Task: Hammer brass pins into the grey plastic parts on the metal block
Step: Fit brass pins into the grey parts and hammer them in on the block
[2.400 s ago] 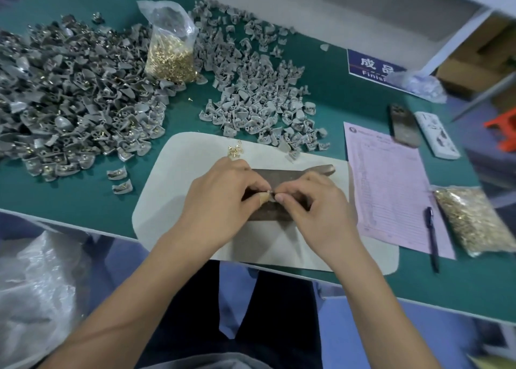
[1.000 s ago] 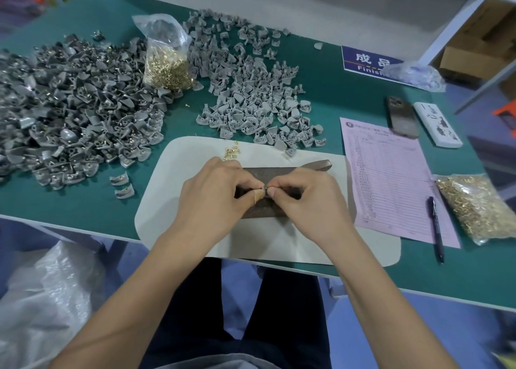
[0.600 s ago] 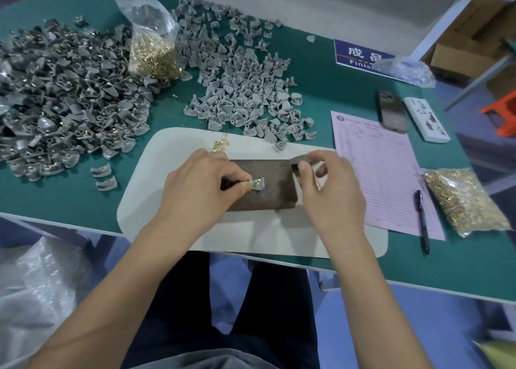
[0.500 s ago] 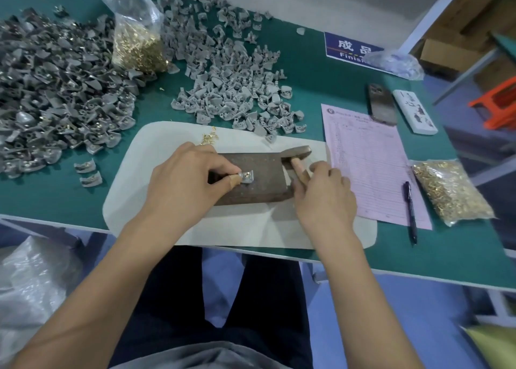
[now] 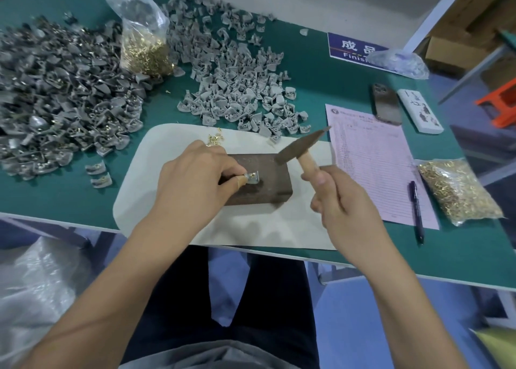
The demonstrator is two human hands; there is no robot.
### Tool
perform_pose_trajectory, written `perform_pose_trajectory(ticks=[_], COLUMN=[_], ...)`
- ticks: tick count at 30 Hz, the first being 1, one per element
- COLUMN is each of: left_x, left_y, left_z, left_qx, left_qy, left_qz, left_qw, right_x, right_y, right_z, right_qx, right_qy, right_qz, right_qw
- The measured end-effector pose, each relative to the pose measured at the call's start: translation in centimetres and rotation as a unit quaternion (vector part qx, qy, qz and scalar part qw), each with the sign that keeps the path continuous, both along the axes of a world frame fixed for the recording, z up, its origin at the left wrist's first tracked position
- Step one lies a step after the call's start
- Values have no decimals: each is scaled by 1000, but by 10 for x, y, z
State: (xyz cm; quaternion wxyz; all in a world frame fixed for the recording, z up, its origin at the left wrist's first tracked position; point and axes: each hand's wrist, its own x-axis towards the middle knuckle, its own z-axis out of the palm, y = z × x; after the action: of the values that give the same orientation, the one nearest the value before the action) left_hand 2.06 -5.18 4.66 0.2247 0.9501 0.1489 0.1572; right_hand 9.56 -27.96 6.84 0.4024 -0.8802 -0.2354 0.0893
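Grey part [image 5: 252, 177] w/ brass pin on block [image 5: 259, 181], pinched by L hand [image 5: 195, 181]; hammer [image 5: 300, 149] gripped in R hand [image 5: 343, 209], head raised just R of part.

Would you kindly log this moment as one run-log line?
left hand pinches grey plastic part on metal block | right hand holds hammer raised

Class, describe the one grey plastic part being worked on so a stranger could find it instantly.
Start at the white mat near the table's front edge and find the dark metal block on it. The grey plastic part lies on that block, pinched by the left hand, apart from the piles.
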Motion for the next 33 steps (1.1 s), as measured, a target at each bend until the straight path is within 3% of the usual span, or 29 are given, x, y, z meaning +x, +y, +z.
perform_pose_trajectory(ticks=[4, 9, 15, 19, 23, 28, 33], left_x=[2, 3, 3, 2, 3, 5, 4], left_y=[5, 4, 4, 4, 5, 7, 6], left_z=[-2, -1, -1, -3, -3, -4, -4], left_qx=[-38, -15, -19, -22, -18, -18, -13], left_qy=[9, 2, -4, -12, -15, -4, -13], left_qz=[-9, -8, -9, -8, -12, -10, -18], left_qw=[999, 1000, 1000, 1000, 1000, 1000, 1000], right_x=[-7, -12, -17, -19, -31, -28, -28], right_y=[4, 15, 29, 26, 30, 25, 29], right_z=[0, 6, 1, 7, -3, -2, -2], right_qx=[-8, 11, -110, -56, -120, -17, -128], right_qy=[-2, -69, -82, -138, -98, -115, -99], right_qz=[7, -8, 28, -27, 12, -25, 33], right_qw=[1000, 998, 990, 988, 988, 993, 986])
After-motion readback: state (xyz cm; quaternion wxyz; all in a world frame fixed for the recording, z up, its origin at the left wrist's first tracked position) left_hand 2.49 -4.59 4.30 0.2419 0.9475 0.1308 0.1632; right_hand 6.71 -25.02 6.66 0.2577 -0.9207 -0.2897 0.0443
